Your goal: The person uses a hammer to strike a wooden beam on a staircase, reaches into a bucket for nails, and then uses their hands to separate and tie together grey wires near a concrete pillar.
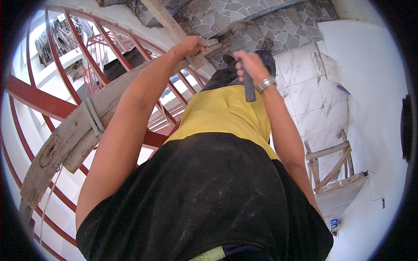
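My left hand (190,45) grips a pale wooden plank (167,21) that slants up and to the left, close to a small wooden block (214,45) beside it. My right hand (249,65), with a metal watch on its wrist, is closed around the dark handle of a tool (249,89); the handle hangs down below my fist and the tool's head is hidden. Both hands are held out in front of my black and yellow shirt, above a stone-patterned surface (261,21).
A red metal railing (65,65) with a rough, mortar-crusted wooden plank (78,130) clamped along it curves along my left. A white wall (374,87) and pale marble tiles (313,100) lie to the right, with a wooden frame stand (335,165) lower right.
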Motion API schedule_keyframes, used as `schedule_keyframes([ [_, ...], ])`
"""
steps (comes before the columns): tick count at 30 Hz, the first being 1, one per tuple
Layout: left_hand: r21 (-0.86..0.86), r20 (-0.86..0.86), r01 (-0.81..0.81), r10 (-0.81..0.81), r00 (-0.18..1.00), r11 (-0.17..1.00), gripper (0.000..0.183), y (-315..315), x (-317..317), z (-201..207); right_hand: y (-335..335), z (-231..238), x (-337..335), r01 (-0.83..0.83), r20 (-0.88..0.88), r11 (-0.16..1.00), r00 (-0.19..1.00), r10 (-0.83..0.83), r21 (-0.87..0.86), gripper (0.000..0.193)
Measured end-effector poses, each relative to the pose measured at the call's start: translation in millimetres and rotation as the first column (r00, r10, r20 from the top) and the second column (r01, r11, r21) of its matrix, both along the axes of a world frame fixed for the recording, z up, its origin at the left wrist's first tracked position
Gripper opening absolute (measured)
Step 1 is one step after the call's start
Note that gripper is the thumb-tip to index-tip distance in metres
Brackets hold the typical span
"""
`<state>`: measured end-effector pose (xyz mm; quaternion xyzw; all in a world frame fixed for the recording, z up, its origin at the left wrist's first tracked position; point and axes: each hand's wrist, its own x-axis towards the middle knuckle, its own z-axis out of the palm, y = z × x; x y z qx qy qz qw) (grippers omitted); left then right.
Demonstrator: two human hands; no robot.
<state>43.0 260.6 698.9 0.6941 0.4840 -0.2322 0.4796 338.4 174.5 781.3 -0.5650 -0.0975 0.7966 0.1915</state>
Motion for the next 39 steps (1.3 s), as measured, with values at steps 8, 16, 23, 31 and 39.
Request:
schedule_keyframes([
  [8,0.039,-0.075,0.007,-0.004,0.997,0.999,0.016,-0.6,-3.1,-8.3,18.5,-1.5,1.7,0.414,0.069,0.899,0.902,-0.426,0.146,0.022],
  [16,0.034,-0.048,0.139,-0.137,0.989,0.990,0.015,30.2,-28.0,-37.9,-19.1,-20.3,-36.0,-0.053,-0.115,0.997,0.992,0.047,-0.048,0.028],
  [23,-0.207,0.271,-0.352,0.399,0.876,0.913,0.017,39.3,-11.4,-32.5,-9.8,-24.2,31.8,0.189,0.014,0.981,0.982,-0.189,-0.050,0.024],
  [31,-0.115,0.083,0.102,-0.093,0.992,0.988,0.015,17.5,-1.4,-21.4,9.7,-4.6,60.1,0.249,0.078,0.967,0.964,-0.253,0.063,0.023],
  [39,-0.129,0.083,0.064,-0.054,0.995,0.990,0.016,15.9,0.1,-25.6,-21.0,-13.1,-42.0,0.258,-0.005,0.966,0.966,-0.258,0.029,0.025],
])
